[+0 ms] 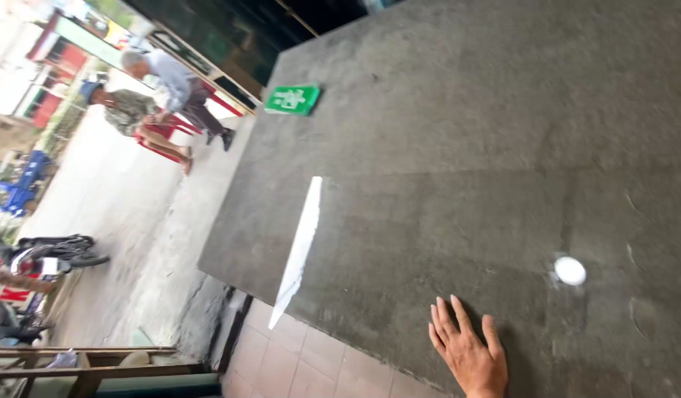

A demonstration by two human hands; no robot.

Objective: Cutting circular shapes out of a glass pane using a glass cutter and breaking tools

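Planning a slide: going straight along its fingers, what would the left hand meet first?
The left hand meets only bare grey slab at first, passing right of the white strip; farther on, possibly the green card.

We see only one hand [467,355], its wrist cut by the bottom edge; we cannot tell which hand it is, and the other is out of view. The slab [466,147] runs past the top and right edges. The far-left people [160,96] are blurred, as is the green card [292,99].
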